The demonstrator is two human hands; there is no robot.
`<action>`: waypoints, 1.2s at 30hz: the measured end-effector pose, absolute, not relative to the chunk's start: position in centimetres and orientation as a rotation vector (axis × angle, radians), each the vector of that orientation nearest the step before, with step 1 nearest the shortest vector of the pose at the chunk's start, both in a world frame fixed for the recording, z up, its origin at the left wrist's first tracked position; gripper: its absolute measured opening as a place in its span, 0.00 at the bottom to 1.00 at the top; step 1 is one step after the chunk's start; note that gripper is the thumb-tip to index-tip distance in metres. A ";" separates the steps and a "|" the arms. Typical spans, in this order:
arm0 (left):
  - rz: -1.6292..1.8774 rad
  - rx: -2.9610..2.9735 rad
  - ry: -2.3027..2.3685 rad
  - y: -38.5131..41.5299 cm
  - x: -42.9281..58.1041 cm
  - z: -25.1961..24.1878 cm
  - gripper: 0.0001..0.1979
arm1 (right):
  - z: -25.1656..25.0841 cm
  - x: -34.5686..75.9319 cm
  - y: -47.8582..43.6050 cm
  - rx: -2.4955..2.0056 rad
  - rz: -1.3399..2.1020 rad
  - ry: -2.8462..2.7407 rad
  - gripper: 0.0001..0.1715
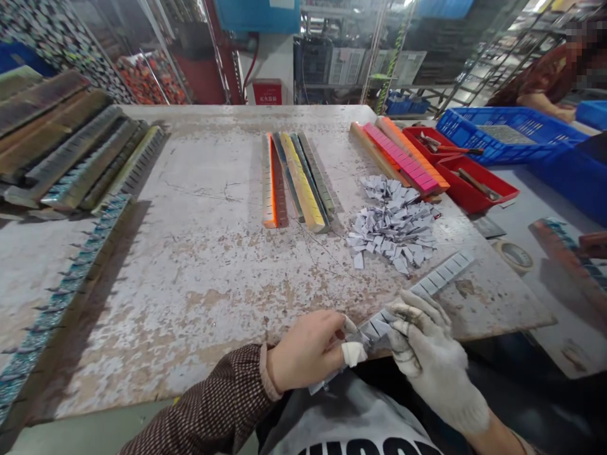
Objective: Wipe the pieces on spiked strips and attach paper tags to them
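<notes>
Hands meet at the near edge of a worn, paint-flecked table (pixel 199 265), both closed on one long pale strip (pixel 441 276) made of small grey-white pieces set side by side. The left hand (pixel 306 351), bare with white tape around a fingertip, pinches the strip's near end between thumb and fingers. The right hand (pixel 429 354), in a white knit glove, grips the same strip just beside it, fingers curled over the top. From there the strip runs away to the right across the tabletop. Beyond it lies a loose heap of small grey-white paper pieces (pixel 393 224). Farther back, a row of coloured bars (pixel 296 180) lies side by side, with a pink and orange set of bars (pixel 403 158) to their right. At the right edge two red trays (pixel 474 196) each hold a tool; what kind cannot be told. Behind them a blue plastic crate (pixel 455 129) holds a flat grey mesh-like sheet. More long bars (pixel 71 151) are stacked at the far left. Another person's arm (pixel 545 101) rests near the crate.
</notes>
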State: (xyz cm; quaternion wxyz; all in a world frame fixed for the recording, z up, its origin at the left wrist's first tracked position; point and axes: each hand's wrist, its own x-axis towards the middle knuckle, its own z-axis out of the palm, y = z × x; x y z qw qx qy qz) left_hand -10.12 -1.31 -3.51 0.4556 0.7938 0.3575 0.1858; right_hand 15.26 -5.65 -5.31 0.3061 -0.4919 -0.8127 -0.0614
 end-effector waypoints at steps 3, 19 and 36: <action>0.457 1.993 0.860 -2.3 -10.7 -3.9 0.20 | -5.3 14.8 -5.8 -1.288 -0.232 -2.193 0.06; 0.402 2.072 0.872 -3.0 -11.0 -5.0 0.22 | -5.3 14.2 -6.3 -1.305 -0.322 -2.248 0.06; 0.429 2.071 0.875 -3.1 -11.1 -5.3 0.23 | -4.0 13.1 -4.7 -1.493 -0.193 -2.346 0.06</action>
